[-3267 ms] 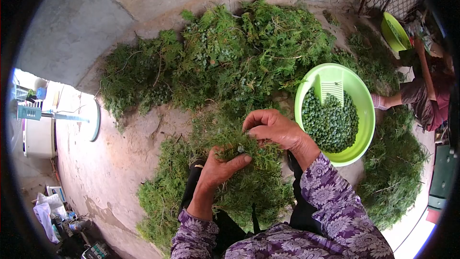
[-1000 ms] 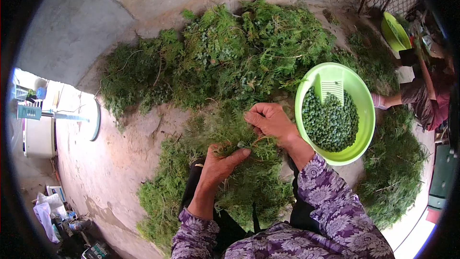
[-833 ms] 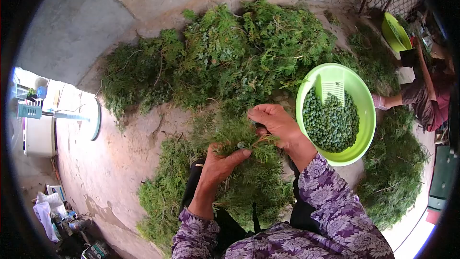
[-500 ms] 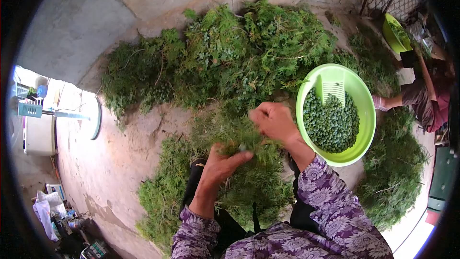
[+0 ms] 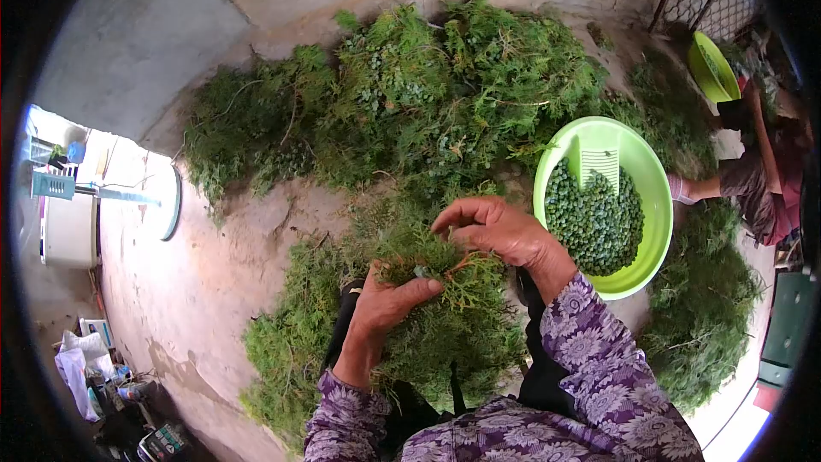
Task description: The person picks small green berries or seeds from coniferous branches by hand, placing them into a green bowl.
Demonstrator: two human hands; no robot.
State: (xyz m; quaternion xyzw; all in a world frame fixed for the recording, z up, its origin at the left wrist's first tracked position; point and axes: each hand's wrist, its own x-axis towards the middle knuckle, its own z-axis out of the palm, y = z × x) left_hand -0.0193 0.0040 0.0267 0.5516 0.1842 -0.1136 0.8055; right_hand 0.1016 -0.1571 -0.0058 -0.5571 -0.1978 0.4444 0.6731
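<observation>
My left hand (image 5: 385, 308) is closed round a leafy evergreen sprig (image 5: 466, 278), its thumb lying across the stems. A small pale-green cone or berry (image 5: 420, 271) shows by that thumb. Just above the sprig is my right hand (image 5: 509, 235), fingers bent and apart, with nothing visible in them. To its right stands a light-green plastic basin (image 5: 660, 214) with a ribbed washboard panel (image 5: 599, 167). Many small round green cones or berries (image 5: 590, 227) lie in it. More cut greenery (image 5: 445, 351) covers my lap and the ground between my legs.
A large heap of evergreen branches (image 5: 393, 94) lies along the wall ahead. More branches (image 5: 697, 316) lie beyond the basin. At the far right sits another person (image 5: 765, 171) near a second green basin (image 5: 712, 68). Assorted items (image 5: 111, 376) stand at lower left.
My right hand has moved slightly right and down, its fingers now opened out. The left hand keeps its hold on the sprig. The other person's arm has shifted.
</observation>
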